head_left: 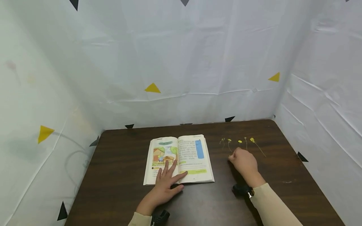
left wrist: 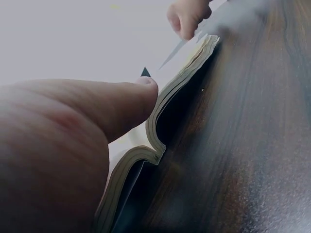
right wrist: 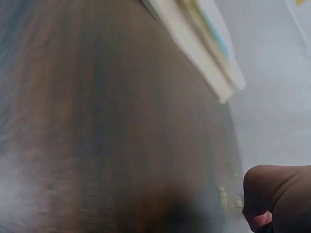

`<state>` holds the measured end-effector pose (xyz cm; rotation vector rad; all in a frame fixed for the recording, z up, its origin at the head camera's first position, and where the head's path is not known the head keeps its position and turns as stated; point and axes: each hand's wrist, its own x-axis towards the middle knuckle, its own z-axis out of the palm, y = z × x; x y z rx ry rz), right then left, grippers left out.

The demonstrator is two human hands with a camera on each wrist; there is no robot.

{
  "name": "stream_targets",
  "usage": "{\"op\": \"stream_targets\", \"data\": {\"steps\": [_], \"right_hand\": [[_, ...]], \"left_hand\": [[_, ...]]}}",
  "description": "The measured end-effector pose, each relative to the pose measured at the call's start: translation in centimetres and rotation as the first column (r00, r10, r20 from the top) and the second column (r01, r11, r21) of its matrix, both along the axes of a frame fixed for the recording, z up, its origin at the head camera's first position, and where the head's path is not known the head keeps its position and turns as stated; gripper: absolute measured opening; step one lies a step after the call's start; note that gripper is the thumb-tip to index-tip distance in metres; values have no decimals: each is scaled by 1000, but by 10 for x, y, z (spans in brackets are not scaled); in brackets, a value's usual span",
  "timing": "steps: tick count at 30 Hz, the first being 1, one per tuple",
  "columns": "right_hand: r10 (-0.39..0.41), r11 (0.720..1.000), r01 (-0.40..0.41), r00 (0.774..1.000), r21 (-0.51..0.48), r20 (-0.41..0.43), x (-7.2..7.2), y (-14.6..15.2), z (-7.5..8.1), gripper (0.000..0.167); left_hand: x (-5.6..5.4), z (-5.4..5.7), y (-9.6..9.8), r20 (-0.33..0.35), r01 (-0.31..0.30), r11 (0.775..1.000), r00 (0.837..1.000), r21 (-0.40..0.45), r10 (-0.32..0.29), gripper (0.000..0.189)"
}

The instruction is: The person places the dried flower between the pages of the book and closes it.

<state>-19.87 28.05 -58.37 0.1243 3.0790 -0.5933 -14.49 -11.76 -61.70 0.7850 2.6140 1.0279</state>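
Note:
An open book (head_left: 195,179) with printed, illustrated pages lies on the table. My left hand (head_left: 166,188) rests on its lower part with the fingers spread across the left page and the fold. In the left wrist view the thumb (left wrist: 131,99) reaches over the book's lower edge. To the right of the book, my right hand (head_left: 245,162) is low over the table with its fingers curled, just in front of several small yellow flowers (head_left: 252,140) on thin stems. The curled fingers hide what may be between them, also in the right wrist view.
The dark wooden table (head_left: 118,169) ends at the back against a white sheet (head_left: 181,62), which also hangs at both sides. Yellow and black triangles mark the sheet. A small black device (head_left: 241,190) sits at the right wrist, another (head_left: 161,217) at the left.

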Motion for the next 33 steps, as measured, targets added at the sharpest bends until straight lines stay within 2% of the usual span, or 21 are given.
{"op": "stream_targets", "data": {"steps": [3,8,14,19,23,25,28,30,33], "right_hand": [[-6,998,5,1000,-56,-24,4,5,6,21],[5,997,-8,999,-76,-47,5,14,12,13],[98,995,-98,994,4,-55,1,11,2,15],[166,982,-155,980,111,-105,-5,5,1,2],[184,976,-174,981,131,-64,-9,5,0,7],[170,981,-167,985,94,-23,-9,6,0,9],[118,993,-118,993,10,-3,-9,7,1,11],[78,995,-80,997,-64,-28,-8,5,3,11],[23,980,-39,996,-196,-84,-6,-6,6,12]], "left_hand": [[1,0,0,-1,0,1000,1000,-14,0,55],[0,3,1,-13,-12,1000,1000,-26,11,55],[1,5,2,-9,-18,1000,1000,-21,18,55],[2,4,2,-1,-16,1000,1000,-19,16,55],[2,3,2,3,-15,1000,1000,-18,16,55],[2,3,2,2,-14,1000,1000,-18,14,55],[2,2,2,0,-10,1000,1000,-18,10,55],[2,2,1,-4,-5,1000,1000,-22,5,55],[3,2,0,2,-10,1000,1000,-14,10,55]]}}
